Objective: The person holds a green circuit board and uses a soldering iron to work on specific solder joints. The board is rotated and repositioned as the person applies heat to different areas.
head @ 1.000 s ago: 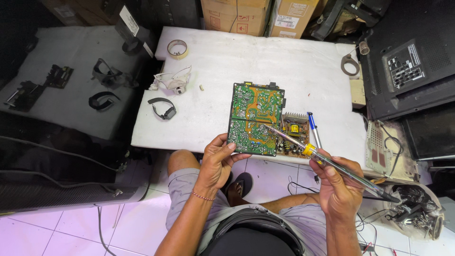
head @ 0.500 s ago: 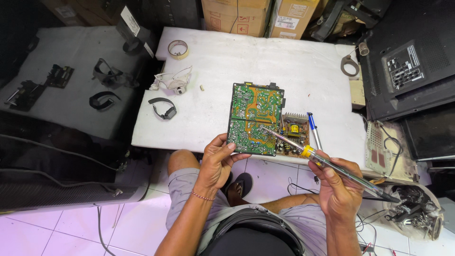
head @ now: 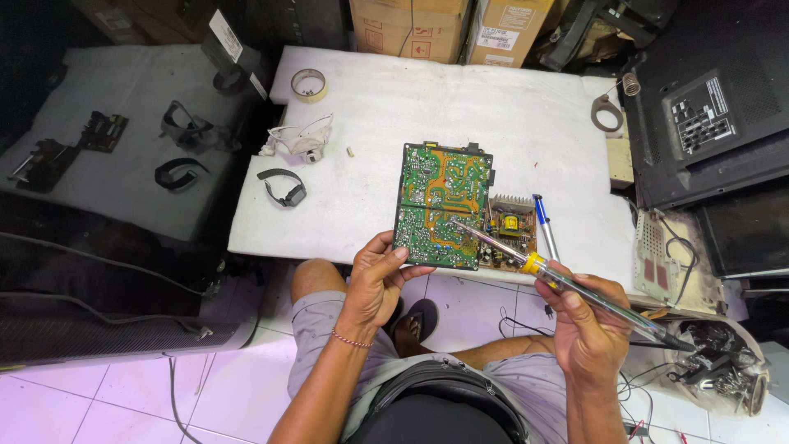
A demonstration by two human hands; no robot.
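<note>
Two hands busy: left hand (head: 380,279) pinches green circuit board (head: 442,205) edge. Right hand (head: 588,329) wraps clear-handled soldering iron (head: 567,288). Tip contact unclear.

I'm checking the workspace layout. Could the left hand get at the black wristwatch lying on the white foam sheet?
Probably yes. The left hand grips the green circuit board's near corner, and the black wristwatch lies on bare white foam sheet to its left, nothing between. It would have to release the board first.
</note>
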